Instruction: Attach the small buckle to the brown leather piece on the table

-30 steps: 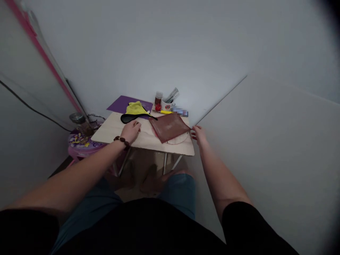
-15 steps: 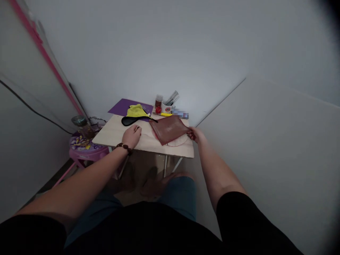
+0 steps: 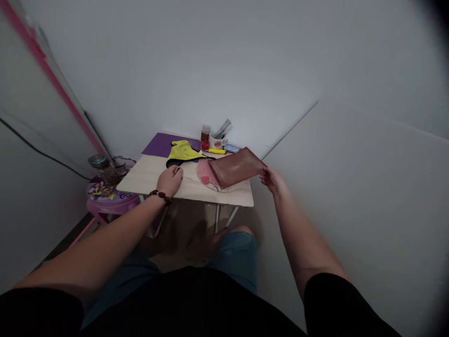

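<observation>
My right hand pinches the right corner of a brown leather-like sheet, beyond the table's right edge. The sheet's left part lies over a round pink and pale mat. My left hand, with a beaded bracelet on its wrist, is closed near the table's front left. What it holds, if anything, is hidden. Just beyond it lies a yellow cloth piece with black trim, shaped rather like a glove, partly on a purple sheet.
On the small wooden table, a white mug with papers, a jar with a red item and a yellow cutter-like tool stand or lie at the back. A pink stool bears a lidded jar. Walls rise behind and right.
My right hand has drawn the brown sheet rightward and lifted its right end, baring more of the pink mat. The yellow cloth's black opening shows much less. My left hand stays closed.
</observation>
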Motion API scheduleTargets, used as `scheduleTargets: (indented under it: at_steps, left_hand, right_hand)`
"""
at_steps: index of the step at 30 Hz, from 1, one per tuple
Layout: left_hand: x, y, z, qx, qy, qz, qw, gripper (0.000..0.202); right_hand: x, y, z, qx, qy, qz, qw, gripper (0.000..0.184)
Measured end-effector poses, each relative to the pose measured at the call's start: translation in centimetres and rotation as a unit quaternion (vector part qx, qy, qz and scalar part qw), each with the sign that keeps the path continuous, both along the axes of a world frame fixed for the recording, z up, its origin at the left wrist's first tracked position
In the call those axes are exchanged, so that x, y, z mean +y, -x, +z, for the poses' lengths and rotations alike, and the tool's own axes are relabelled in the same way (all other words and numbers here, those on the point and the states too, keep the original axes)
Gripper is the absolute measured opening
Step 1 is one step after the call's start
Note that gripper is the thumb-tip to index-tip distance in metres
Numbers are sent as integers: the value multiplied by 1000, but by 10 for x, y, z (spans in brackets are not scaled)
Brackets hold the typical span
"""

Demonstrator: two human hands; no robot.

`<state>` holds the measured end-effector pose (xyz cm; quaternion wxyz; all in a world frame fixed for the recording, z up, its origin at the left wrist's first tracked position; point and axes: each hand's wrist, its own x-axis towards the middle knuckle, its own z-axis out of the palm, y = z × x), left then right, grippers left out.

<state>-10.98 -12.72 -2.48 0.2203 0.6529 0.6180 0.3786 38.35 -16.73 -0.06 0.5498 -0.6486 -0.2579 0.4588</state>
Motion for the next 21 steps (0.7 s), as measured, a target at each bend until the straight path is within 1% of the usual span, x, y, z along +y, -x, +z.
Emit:
scheduleTargets:
  at_steps: [2, 4, 6, 8, 10, 13, 16, 18, 21]
  left_hand:
    - [-1, 0, 1, -2, 2, -2, 1000, 26]
    - [-1, -1, 2, -3, 3, 0, 1000, 25]
    - [-2, -1, 2, 1, 5, 1, 1000, 25]
    - [-2, 0, 1, 12, 6, 0, 1000, 26]
    - [-1, 1, 0, 50, 0, -15, 999, 28]
    - [6, -1, 1, 133, -21, -61, 989, 31]
    - [25, -9, 7, 185, -40, -109, 976, 34]
    - [43, -18, 12, 220, -47, -145, 964, 29]
    - [73, -28, 16, 260, -43, -156, 952, 28]
  right_hand:
    - [-12, 2, 3, -3, -4, -11, 1000, 11]
    - [-19, 9, 5, -9, -9, -5, 1000, 7]
    - [-22, 18, 8, -24, -21, 6, 999, 4]
    - [-22, 26, 14, -48, -41, 1, 998, 4]
    - [-21, 33, 21, -73, -68, -15, 995, 5]
    - [-20, 40, 28, -93, -95, -20, 991, 8]
    - [-21, 48, 29, -89, -103, -14, 991, 9]
    - [-22, 52, 27, -78, -106, -17, 991, 8]
    - [-27, 56, 25, -58, -106, -27, 992, 10]
